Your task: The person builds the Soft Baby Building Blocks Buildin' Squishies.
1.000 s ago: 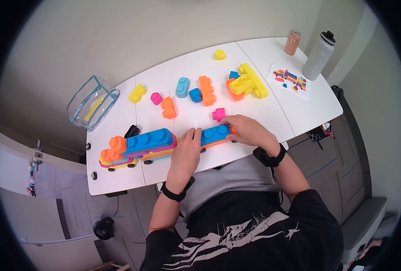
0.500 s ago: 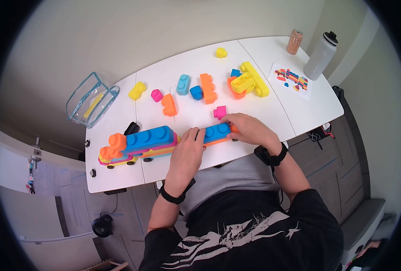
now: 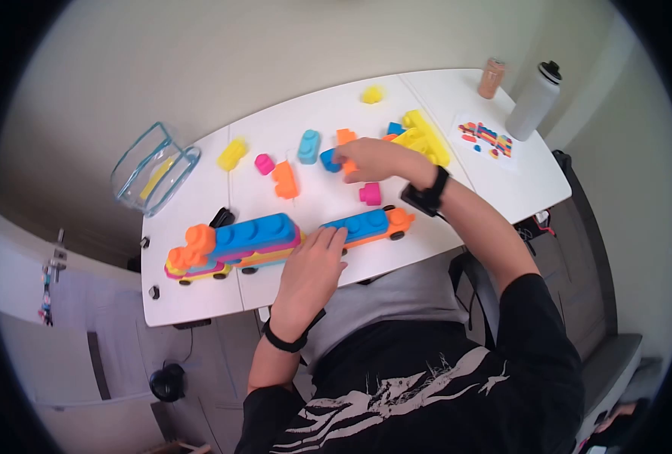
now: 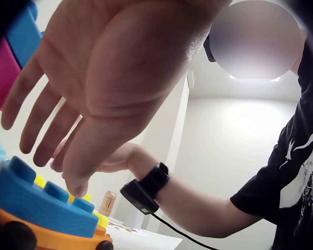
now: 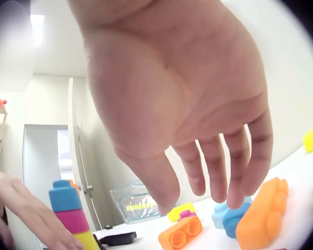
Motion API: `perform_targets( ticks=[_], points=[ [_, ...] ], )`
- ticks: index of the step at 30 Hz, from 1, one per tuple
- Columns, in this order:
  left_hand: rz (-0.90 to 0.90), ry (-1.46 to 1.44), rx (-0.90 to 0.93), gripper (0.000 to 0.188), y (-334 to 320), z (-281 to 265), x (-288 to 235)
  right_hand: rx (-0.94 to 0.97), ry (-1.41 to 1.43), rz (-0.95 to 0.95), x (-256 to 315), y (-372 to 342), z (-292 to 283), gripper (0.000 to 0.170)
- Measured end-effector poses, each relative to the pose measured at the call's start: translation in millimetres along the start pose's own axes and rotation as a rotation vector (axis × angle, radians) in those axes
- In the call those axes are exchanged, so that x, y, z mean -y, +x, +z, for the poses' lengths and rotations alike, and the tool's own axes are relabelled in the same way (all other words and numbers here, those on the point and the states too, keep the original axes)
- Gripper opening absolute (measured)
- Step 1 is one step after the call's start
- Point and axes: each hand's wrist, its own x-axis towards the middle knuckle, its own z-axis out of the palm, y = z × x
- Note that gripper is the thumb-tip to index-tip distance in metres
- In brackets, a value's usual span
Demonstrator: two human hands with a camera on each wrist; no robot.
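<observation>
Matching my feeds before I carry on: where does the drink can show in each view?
Head: drink can at upper right, beside the bottle.
Left wrist: low, left of centre, the can looks small.
Right wrist: not in it.
Shared landmark: the blue-over-pink block stack, at the left in all three.

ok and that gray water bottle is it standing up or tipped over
Standing up: the gray bottle rests on its base beside the printed sheet, its black cap on top.
</observation>
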Motion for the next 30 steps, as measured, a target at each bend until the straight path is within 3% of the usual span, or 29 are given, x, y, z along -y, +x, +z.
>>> perform_targets(
  ticks=[3,14,22,28,30],
  points=[
    [0.004,0.006,0.032,0.059,-2,-3,-1,0.085,-0.047,0.186,15,24,2,0.051],
    [0.005,-0.034,0.088,0.061,-4,-12,-1,0.055,-0.076,0.249,10,33,9,0.052],
    [-0.01,-0.06,0.05,0.061,-6,-14,3,-0.029,0.04,0.234,-7,-19,-28,0.043],
    [-0.041,-0.06,0.065,0.062,-6,-17,5,-0.144,0.076,0.405,-13,-74,-59,0.037],
    [-0.034,-0.066,0.059,0.062,-6,-18,4,-0.207,-0.041,0.43,-29,-83,-59,0.036]
  ],
)
